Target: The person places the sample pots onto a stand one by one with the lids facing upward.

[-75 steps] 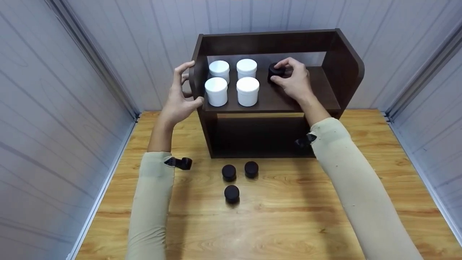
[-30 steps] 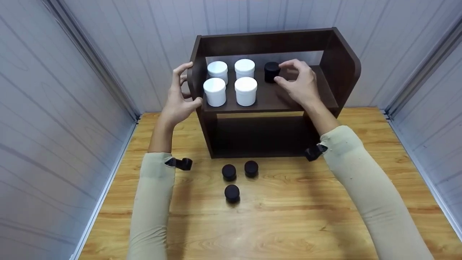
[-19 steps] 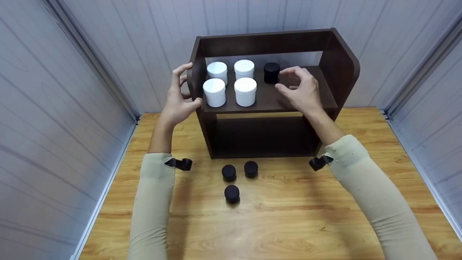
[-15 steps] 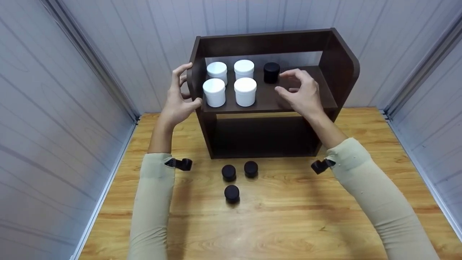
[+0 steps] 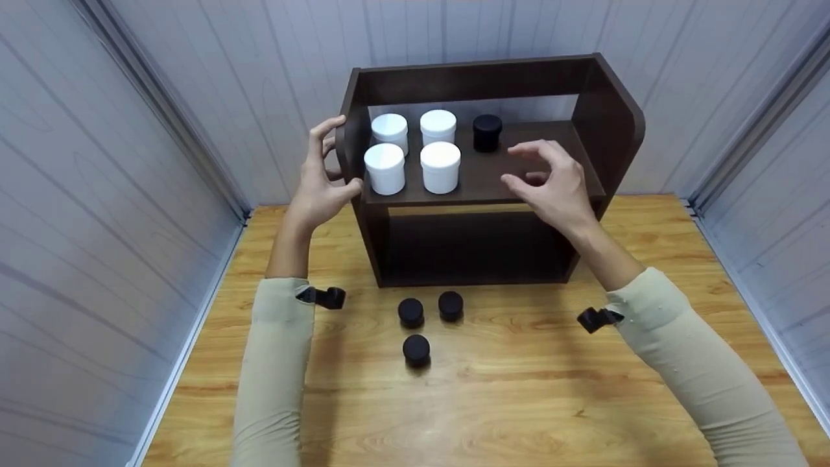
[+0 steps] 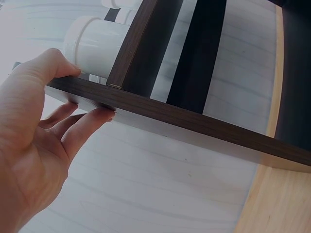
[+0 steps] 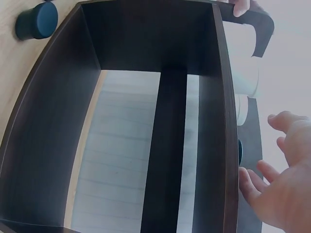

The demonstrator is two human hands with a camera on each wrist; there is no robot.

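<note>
A dark brown wooden shelf (image 5: 480, 172) stands on the table. Its upper board carries several white jars (image 5: 440, 166) on the left and one black jar (image 5: 487, 132) behind the middle. My left hand (image 5: 326, 174) grips the shelf's left side panel (image 6: 170, 117), thumb on one face and fingers on the other, next to a white jar (image 6: 97, 44). My right hand (image 5: 543, 176) hovers over the front right of the board, fingers loosely bent and holding nothing, a hand's width from the black jar. The right wrist view shows that hand (image 7: 286, 191) beside the shelf's edge (image 7: 225, 121).
Three more black jars (image 5: 410, 312) (image 5: 450, 305) (image 5: 416, 349) stand on the wooden table (image 5: 532, 395) in front of the shelf. One of them (image 7: 36, 19) shows in the right wrist view. Pale panelled walls (image 5: 97, 162) close in the left, back and right.
My right hand let go of the black jar on the upper board and drew back toward me and to the right. The left hand kept its grip on the side panel.
</note>
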